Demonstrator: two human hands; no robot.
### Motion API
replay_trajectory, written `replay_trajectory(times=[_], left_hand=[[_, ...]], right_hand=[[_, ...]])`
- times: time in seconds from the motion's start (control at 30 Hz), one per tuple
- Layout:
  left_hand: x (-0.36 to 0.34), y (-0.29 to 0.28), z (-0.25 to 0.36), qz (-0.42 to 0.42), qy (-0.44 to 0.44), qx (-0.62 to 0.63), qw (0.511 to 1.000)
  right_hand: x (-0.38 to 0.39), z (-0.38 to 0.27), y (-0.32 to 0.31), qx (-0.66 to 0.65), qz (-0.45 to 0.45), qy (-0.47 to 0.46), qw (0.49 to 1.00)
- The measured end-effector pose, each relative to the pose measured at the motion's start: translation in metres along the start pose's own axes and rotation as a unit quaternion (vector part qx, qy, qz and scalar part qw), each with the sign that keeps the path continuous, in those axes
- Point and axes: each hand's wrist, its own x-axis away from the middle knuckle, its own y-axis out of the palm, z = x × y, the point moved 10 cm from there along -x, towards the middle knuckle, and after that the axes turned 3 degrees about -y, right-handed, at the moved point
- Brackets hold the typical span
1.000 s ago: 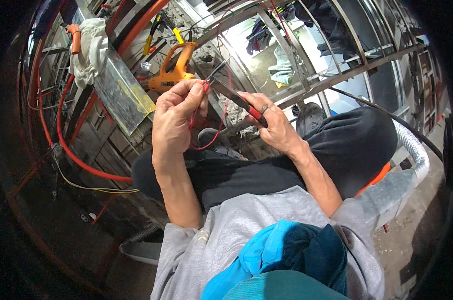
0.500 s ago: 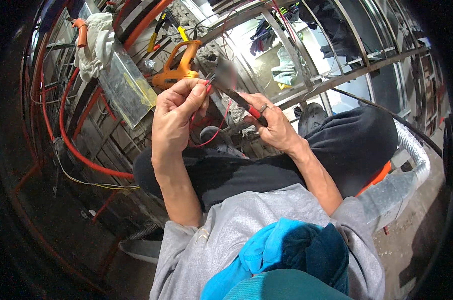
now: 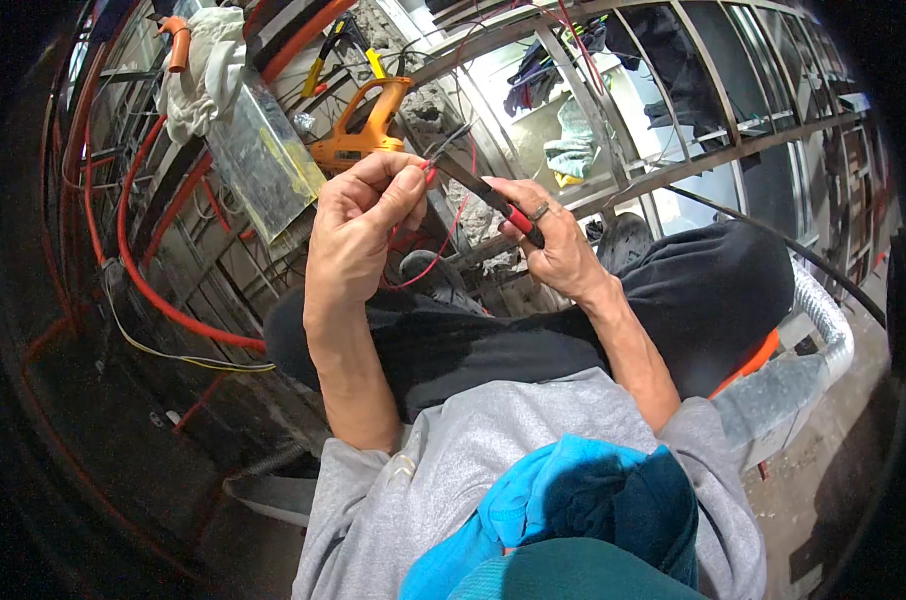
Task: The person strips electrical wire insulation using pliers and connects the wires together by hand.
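My left hand [image 3: 361, 225] is closed in a pinch, with a red wire [image 3: 430, 175] between thumb and forefinger. The wire's tail hangs below that hand in a loose loop. My right hand [image 3: 565, 248] grips pliers [image 3: 511, 213] by their red and black handles. Their dark head points up and left toward the pinched wire end, just beyond my left fingertips. Whether the jaws touch the wire is too small to tell. Both hands are held up over my crossed legs in dark trousers [image 3: 493, 350].
A yellow-orange power tool [image 3: 378, 135] lies just beyond my left hand. Left of it are a metal panel [image 3: 268, 160], a white cloth [image 3: 205, 85] and red tubing [image 3: 163, 300]. Metal framing [image 3: 698, 165] spans the far right. Foil-wrapped duct [image 3: 831, 310] lies by my right side.
The pliers' head has tilted slightly, and both hands have shifted a little to the right in the picture. My left hand keeps the wire pinched.
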Motion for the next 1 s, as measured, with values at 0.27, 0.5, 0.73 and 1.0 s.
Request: replay_trajectory(times=[0.27,0.5,0.73,1.0], left_hand=[[0.0018,0.0049,-0.0052,-0.014,-0.018,0.050,0.998],[-0.0006,0.0044,-0.0074,-0.037,-0.022,0.078,0.996],[-0.0032,0.0012,-0.0087,-0.031,-0.010,0.073,0.997],[-0.0037,-0.0016,-0.0092,-0.025,-0.005,0.066,0.997]], right_hand=[[-0.0013,-0.0025,-0.0009,0.000,-0.002,-0.029,1.000],[-0.0029,-0.0050,0.0003,0.007,-0.004,-0.028,1.000],[-0.0035,-0.0017,0.0002,0.016,-0.014,-0.015,1.000],[-0.0008,-0.0005,-0.0027,0.103,-0.002,-0.048,0.994]])
